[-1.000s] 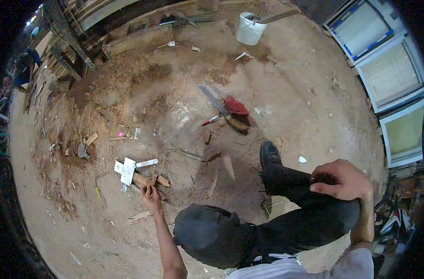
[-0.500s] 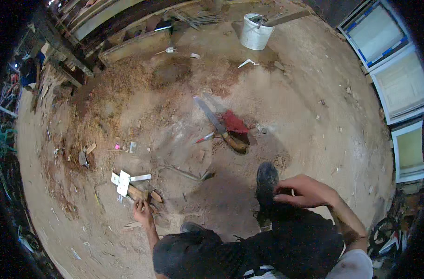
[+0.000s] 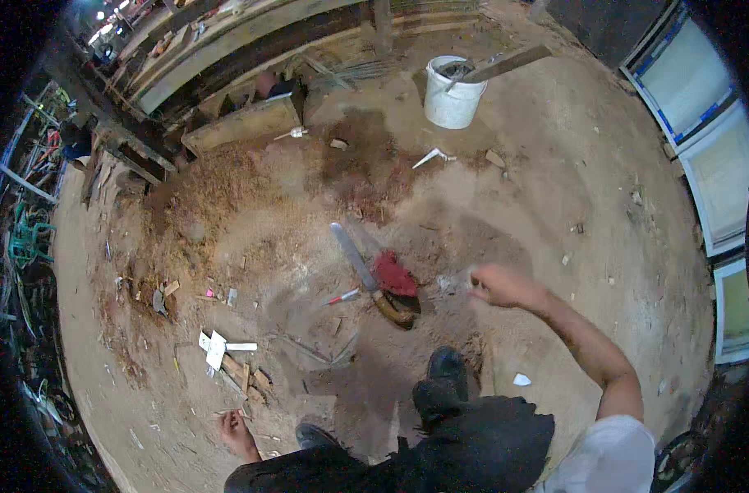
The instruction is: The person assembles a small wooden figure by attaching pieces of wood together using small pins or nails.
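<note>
My left hand (image 3: 237,433), at the lower left, is low over the ground with its fingers curled; what they hold, if anything, is too small to make out. Just beyond it lie small wood pieces (image 3: 251,382) and white flat pieces (image 3: 217,349) in a cross-like pile. My right hand (image 3: 504,287) is stretched forward, slightly blurred, its fingertips pinched together over the floor. Left of it are a whitish patch (image 3: 448,283), a red cloth-like thing (image 3: 394,274) and a handsaw (image 3: 354,259) with a wooden handle (image 3: 393,312). A red and white pen-like stick (image 3: 342,297) lies beside the saw.
A white bucket (image 3: 452,105) with a board across it stands at the far right. White-framed panels (image 3: 711,177) lean along the right edge. Timber beams (image 3: 243,62) run across the back left. A thin bent rod (image 3: 313,352) and a white chip (image 3: 521,380) lie nearer.
My right hand has moved forward, away from my knee, out over the floor. My left hand has drawn back from the wood pieces. The view has tilted up.
</note>
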Available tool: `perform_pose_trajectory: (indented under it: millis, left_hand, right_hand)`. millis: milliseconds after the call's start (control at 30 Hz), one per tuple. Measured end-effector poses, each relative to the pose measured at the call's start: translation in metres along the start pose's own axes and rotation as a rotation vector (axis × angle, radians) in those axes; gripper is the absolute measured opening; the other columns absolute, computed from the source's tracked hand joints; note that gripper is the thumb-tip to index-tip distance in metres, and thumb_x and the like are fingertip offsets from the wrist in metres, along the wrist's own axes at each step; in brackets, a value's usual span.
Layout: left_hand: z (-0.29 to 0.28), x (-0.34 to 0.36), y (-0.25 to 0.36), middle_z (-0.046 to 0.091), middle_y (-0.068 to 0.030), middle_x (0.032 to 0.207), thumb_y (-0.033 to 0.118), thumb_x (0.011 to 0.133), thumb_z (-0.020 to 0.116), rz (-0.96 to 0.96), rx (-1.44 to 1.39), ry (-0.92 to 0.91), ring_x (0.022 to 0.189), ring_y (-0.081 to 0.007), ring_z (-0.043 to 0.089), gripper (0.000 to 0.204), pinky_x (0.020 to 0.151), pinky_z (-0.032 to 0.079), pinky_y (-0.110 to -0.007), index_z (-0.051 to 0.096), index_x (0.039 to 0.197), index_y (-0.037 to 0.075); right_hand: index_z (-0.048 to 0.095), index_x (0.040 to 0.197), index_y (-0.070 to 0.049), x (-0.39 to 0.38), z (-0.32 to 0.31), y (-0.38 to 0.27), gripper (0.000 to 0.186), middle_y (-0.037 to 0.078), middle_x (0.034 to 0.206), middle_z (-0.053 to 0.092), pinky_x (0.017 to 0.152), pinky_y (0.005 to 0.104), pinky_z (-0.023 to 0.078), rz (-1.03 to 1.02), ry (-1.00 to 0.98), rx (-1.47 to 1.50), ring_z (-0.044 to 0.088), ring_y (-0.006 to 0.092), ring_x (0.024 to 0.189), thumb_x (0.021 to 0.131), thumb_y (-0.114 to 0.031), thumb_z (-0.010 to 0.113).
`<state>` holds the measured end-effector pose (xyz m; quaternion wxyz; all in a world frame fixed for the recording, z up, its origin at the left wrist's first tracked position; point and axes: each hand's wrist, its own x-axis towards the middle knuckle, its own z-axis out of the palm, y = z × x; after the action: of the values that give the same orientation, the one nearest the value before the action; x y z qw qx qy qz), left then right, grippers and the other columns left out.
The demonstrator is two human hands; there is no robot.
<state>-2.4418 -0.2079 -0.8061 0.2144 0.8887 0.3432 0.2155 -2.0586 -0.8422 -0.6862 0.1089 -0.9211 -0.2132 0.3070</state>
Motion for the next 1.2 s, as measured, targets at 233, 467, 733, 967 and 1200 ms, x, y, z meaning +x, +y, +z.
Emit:
perform_pose_trajectory:
  millis: [233,467,733,967,1200]
  left_hand:
    - [-0.08,-0.038,0.038,0.065,-0.007,0.098,0.008,0.087,0.075,-0.16,0.034,-0.112,0.086,-0.0159,0.063,0.012,0.071,0.051,-0.028,0.069,0.095,0.001]
    - [-0.094,0.012,0.151,0.064,-0.0068,0.096,0.004,0.088,0.069,-0.035,-0.083,0.002,0.084,-0.0156,0.063,0.007,0.073,0.051,-0.028,0.07,0.094,-0.001]
    - [-0.015,0.073,0.271,0.069,-0.0092,0.093,-0.004,0.083,0.07,0.086,-0.308,-0.358,0.085,-0.0154,0.066,0.008,0.077,0.053,-0.028,0.064,0.087,-0.001]
    - [0.097,0.107,0.323,0.073,-0.0115,0.084,0.001,0.086,0.07,0.178,-0.302,-0.749,0.08,-0.0179,0.072,0.007,0.076,0.056,-0.031,0.063,0.088,0.0]
    - [0.061,0.193,0.422,0.074,-0.0087,0.086,0.001,0.084,0.072,0.41,-0.37,-0.888,0.079,-0.0153,0.07,0.007,0.077,0.055,-0.03,0.069,0.089,0.0]
  right_hand:
    - [0.069,0.095,-0.003,-0.005,-0.103,-0.021,0.027,0.016,0.096,0.07,0.075,0.0458,0.053,-0.376,0.405,0.162,0.067,0.035,0.089,0.094,-0.03,0.064]
    - [0.067,0.112,-0.004,-0.106,-0.109,-0.119,0.03,0.014,0.104,0.07,0.083,0.039,0.054,-0.897,0.151,0.722,0.068,0.03,0.096,0.098,-0.03,0.062]
    - [0.057,0.127,-0.004,-0.122,-0.117,-0.096,0.052,0.023,0.113,0.066,0.087,0.0478,0.052,-0.453,-0.095,0.684,0.064,0.0435,0.103,0.098,-0.047,0.058]
    - [0.06,0.124,-0.004,-0.134,-0.11,-0.089,0.051,0.026,0.096,0.069,0.08,0.049,0.053,-0.284,0.057,0.752,0.067,0.0438,0.091,0.096,-0.047,0.061]
    - [0.067,0.109,-0.001,-0.068,-0.12,-0.111,0.045,0.024,0.089,0.07,0.077,0.0499,0.054,0.107,0.086,0.514,0.068,0.043,0.085,0.093,-0.043,0.062]
